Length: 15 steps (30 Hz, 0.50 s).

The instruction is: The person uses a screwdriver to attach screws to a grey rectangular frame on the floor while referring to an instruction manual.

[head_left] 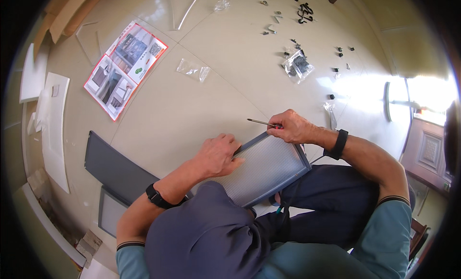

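Observation:
Across my lap lies a grey-framed panel [269, 169] with a ribbed, translucent sheet in it, tilted with its right end farther out. My left hand [217, 155] is closed over the far edge of its frame, fingers beyond the edge and thumb on the sheet side. At the far right corner my right hand [294, 127] grips a screwdriver [261, 122]. The shaft points left, level above the floor, and a bit of red handle shows under the fingers. That hand also rests by the frame's corner; whether it holds the frame too is hidden.
A dark grey panel [115, 163] and another framed panel [108, 212] lie left of me. An instruction sheet [126, 67] lies far left, near a plastic bag [193, 70]. Far right are black hooks [304, 12], a bag of small parts [297, 66] and loose hardware.

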Available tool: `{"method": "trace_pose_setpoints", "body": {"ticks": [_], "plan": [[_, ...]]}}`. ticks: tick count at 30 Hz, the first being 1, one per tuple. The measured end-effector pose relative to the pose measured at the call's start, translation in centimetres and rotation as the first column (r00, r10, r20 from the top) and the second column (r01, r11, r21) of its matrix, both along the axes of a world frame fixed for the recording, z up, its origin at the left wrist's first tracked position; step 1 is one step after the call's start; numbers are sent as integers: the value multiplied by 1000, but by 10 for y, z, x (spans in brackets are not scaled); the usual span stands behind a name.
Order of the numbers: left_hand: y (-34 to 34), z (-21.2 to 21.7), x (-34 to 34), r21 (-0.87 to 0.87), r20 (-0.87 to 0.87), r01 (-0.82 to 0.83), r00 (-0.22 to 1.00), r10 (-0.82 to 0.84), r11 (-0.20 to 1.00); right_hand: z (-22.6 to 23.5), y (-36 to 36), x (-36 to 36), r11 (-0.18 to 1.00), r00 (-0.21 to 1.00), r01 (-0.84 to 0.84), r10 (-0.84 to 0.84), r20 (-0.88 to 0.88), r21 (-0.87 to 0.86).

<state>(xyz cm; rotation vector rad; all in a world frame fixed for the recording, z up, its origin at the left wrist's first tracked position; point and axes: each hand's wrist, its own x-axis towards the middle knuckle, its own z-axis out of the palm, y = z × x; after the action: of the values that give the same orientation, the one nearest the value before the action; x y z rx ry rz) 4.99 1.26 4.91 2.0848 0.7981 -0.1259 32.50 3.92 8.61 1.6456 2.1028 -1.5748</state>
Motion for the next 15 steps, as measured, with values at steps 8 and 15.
{"method": "trace_pose_setpoints", "body": {"ticks": [8,15], "plan": [[-16,-21,54,-198,178,-332,913,367,922,0,-8,-1,998,999,46,-45,-12,50],[22,-53,35,81,384,-439,842,378,895,21,37,-7,955,986,154,-134,-94,254]]}}
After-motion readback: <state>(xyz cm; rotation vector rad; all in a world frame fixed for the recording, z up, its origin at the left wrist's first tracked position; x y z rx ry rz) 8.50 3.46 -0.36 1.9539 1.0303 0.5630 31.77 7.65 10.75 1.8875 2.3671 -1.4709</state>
